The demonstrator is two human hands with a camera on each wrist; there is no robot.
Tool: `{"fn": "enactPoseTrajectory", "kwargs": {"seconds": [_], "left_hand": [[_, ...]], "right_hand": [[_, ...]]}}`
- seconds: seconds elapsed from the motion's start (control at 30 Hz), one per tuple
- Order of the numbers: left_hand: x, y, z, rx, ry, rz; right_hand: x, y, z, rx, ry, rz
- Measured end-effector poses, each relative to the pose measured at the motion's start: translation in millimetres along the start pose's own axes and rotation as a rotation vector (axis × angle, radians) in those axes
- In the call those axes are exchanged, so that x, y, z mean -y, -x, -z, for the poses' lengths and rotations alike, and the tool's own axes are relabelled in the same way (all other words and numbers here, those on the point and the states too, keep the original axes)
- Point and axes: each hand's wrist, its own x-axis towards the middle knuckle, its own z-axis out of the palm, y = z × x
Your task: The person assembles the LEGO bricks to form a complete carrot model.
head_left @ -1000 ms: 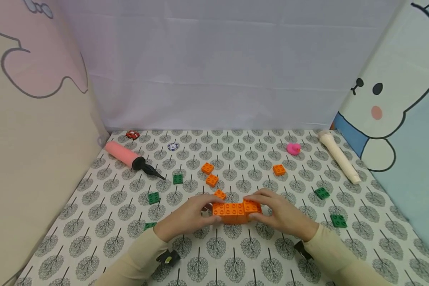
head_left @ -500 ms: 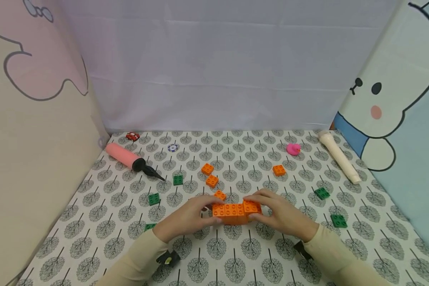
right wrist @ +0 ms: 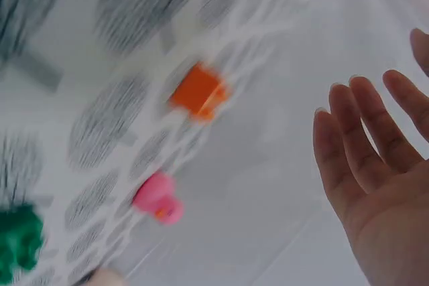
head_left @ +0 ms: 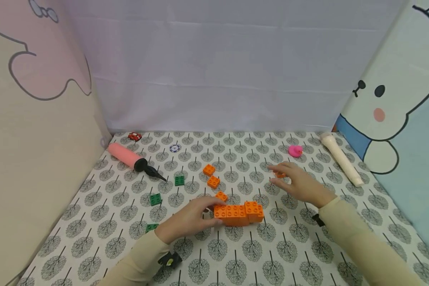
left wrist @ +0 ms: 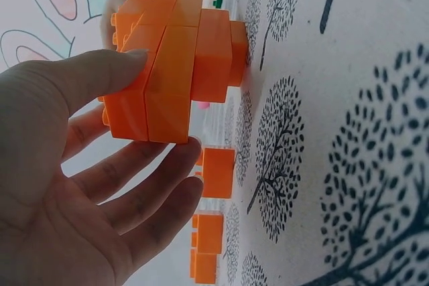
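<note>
My left hand (head_left: 187, 218) grips the left end of a joined row of orange toy building blocks (head_left: 236, 216). In the left wrist view, the thumb presses the near face of the blocks (left wrist: 167, 85) and the fingertips lie along another side. The right end of the row rises a step higher. Farther right, my right hand (head_left: 302, 184) hovers with fingers extended, holding nothing. A loose orange block (head_left: 280, 175) is partly hidden behind its fingers. The right wrist view shows that orange block (right wrist: 199, 90) apart from the hand.
Orange blocks (head_left: 213, 182) lie behind the row. Green blocks (head_left: 155, 199) sit to the left. A pink-and-black pump (head_left: 125, 157), toy car (head_left: 134, 136) and poker chip (head_left: 174, 148) lie at back left. A pink duck (head_left: 295, 151) and white tube (head_left: 341, 159) lie at back right.
My right hand has let go of the right end of the row and moved right and away, over the loose orange block. The left hand keeps its grip in place.
</note>
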Motion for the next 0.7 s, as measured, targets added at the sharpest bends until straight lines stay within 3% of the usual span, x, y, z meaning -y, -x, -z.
{"fn": "enactPoseTrajectory", "kwargs": {"seconds": [0.17, 0.33, 0.53, 0.7], "left_hand": [[1.0, 2.3, -0.6, 0.003, 0.017, 0.014], [1.2, 2.3, -3.1, 0.009, 0.033, 0.006], [0.2, 1.7, -3.8, 0.004, 0.019, 0.012], [0.6, 1.3, -2.4, 0.0, 0.004, 0.011]], "right_hand": [[-36.4, -21.4, 5.8, 0.135, 0.124, -0.139], [-60.5, -30.3, 5.8, 0.269, 0.138, -0.23], [-74.6, -34.0, 6.8, 0.287, 0.116, -0.228], [-73.5, -35.0, 7.2, 0.246, 0.098, -0.206]]}}
